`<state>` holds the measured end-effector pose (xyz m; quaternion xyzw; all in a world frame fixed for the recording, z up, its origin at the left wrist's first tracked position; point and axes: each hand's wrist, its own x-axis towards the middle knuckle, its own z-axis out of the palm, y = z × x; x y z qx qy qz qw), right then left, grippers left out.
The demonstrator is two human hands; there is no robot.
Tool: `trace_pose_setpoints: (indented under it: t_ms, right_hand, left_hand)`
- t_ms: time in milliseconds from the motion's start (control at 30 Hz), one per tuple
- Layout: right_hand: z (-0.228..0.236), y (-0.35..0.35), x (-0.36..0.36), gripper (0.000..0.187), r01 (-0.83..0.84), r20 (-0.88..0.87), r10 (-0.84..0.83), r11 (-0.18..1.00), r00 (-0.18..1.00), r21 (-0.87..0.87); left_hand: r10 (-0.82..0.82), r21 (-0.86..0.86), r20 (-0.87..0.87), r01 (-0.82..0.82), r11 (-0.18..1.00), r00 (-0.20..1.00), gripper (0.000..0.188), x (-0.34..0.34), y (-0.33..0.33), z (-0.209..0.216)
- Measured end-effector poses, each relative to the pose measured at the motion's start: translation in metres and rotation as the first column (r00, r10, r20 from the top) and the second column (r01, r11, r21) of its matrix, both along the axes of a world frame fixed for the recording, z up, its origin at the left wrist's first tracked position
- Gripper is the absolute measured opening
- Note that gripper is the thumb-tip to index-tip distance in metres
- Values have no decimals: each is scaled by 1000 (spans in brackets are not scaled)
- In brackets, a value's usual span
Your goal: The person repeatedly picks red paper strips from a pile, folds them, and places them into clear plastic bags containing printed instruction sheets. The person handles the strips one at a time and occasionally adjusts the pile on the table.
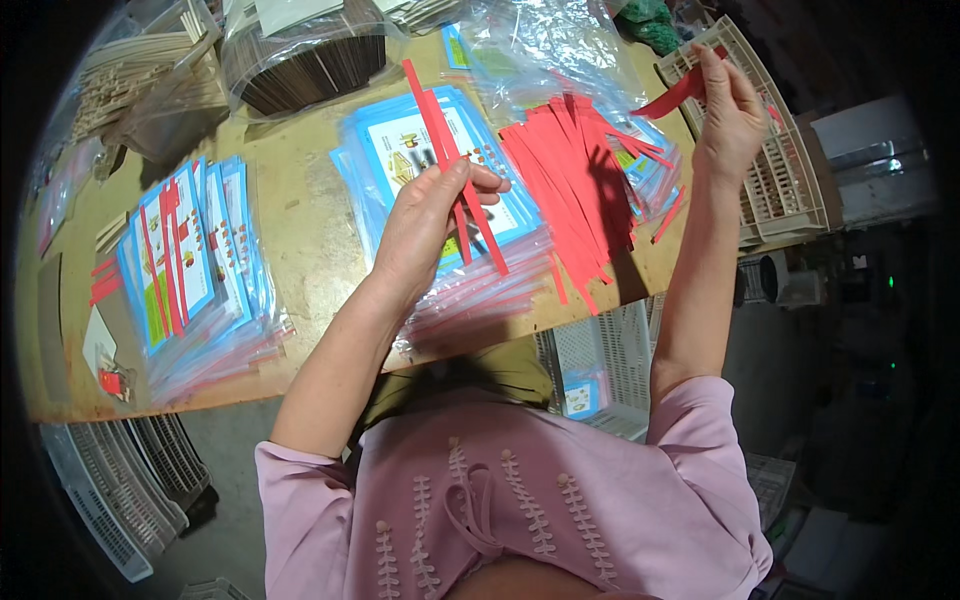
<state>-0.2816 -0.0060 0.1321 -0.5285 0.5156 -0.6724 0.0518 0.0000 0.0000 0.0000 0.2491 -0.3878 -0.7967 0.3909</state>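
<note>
"How do the long, flat red strips (438, 130) lie?"
"Left hand (432, 208) pinches two, slanting far-left to near-right; right hand (735, 112) pinches another, pointing near-left."
"Writing?"
"Tiny, unreadable, on blue-bordered rectangular sheets (398, 140) beneath the left grip."

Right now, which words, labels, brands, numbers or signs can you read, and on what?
None readable.
Middle bagged cards: printed, but too small.
Left bagged cards: similar print, too small.
Bagged cards at right: partly covered, too small.
Lowest packet in view: too blurred.
Red strip pile: no print visible.
</note>
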Motion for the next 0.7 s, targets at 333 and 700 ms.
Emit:
trace_pose_setpoints:
  t_ms: [333, 700]
  right_hand:
    - [-35, 11, 95, 18, -487, 269, 408, 770, 872, 412]
    - [-88, -14, 102, 17, -411, 272, 313, 761, 910, 502]
  left_hand:
    - [-121, 138, -275, 163, 977, 954, 34, -16, 6, 0]
    - [-258, 154, -381, 336, 929, 888, 41, -13, 8, 3]
